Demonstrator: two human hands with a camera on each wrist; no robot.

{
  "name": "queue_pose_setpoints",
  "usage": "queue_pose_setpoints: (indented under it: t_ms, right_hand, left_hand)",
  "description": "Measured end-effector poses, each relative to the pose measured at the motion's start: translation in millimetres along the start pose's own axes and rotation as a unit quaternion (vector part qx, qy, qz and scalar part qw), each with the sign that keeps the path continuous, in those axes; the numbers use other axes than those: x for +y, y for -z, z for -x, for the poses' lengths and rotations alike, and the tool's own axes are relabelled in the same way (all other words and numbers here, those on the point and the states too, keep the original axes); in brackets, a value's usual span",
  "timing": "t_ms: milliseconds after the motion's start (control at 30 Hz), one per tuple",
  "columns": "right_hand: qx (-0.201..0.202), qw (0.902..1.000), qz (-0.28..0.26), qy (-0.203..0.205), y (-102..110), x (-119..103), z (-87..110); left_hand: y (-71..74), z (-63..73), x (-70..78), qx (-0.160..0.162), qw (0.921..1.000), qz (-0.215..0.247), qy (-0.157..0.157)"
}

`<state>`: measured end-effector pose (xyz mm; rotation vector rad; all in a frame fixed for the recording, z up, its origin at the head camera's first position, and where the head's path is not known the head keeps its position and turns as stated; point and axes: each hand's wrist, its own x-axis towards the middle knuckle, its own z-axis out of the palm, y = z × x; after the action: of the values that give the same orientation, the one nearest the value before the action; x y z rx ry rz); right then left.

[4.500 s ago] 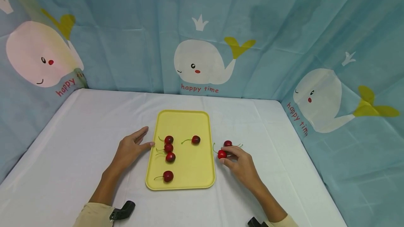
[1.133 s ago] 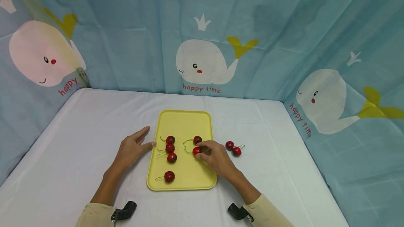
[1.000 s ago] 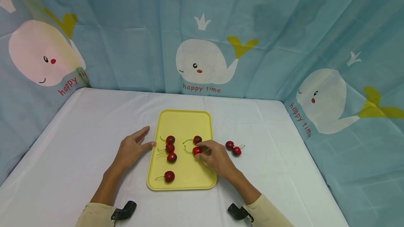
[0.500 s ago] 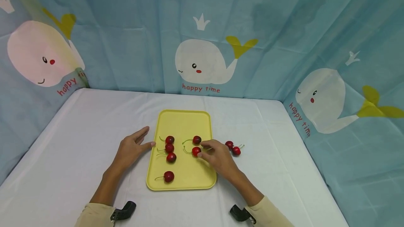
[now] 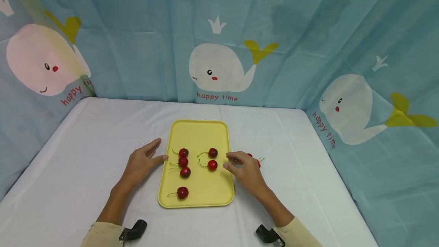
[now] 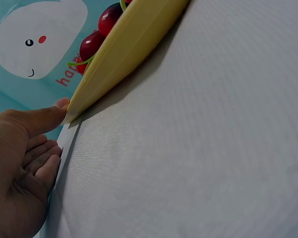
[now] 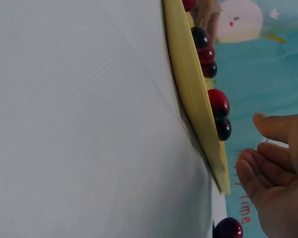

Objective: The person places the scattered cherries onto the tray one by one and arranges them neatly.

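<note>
A yellow tray (image 5: 200, 132) lies on the white cloth. Along its left side sit several dark red cherries with green stems, among them a lone cherry (image 5: 183, 192) near the front. Two more, a darker cherry (image 5: 213, 153) and a brighter cherry (image 5: 212, 165), sit one before the other right of the middle. My left hand (image 5: 140, 165) touches the tray's left rim with the thumb tip, fingers relaxed. Over the tray's right rim is my right hand (image 5: 248, 172), thumb and fingers apart with nothing between them. Behind it, two cherries (image 5: 258, 164) on the cloth are partly hidden.
A white cloth (image 5: 302, 186) covers the table. Blue curtains (image 5: 137, 48) printed with whales stand along the back and both sides. Black camera mounts (image 5: 134, 230) sit at both wrists.
My right hand carried the brighter cherry from the cloth onto the tray, set it in front of the darker one, let go and drew back right. My left hand stayed at the rim.
</note>
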<state>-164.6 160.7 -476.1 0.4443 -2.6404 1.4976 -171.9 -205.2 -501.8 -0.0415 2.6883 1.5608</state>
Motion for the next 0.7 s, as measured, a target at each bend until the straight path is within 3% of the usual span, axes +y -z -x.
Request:
queue_pose_setpoints:
  t_ms: [433, 700]
  right_hand:
    - [0.042, 0.9988, 0.025, 0.004, 21.5, 9.1, 9.3]
    - [0.046, 0.9989, 0.007, -0.009, 37.6, 16.4, 16.1]
  left_hand:
    - [0.0, 0.1, 1.0, 0.003, 1.0, -0.004, 0.005]
    - [-0.6, -0.3, 1.0, 0.001, 1.0, -0.004, 0.005]
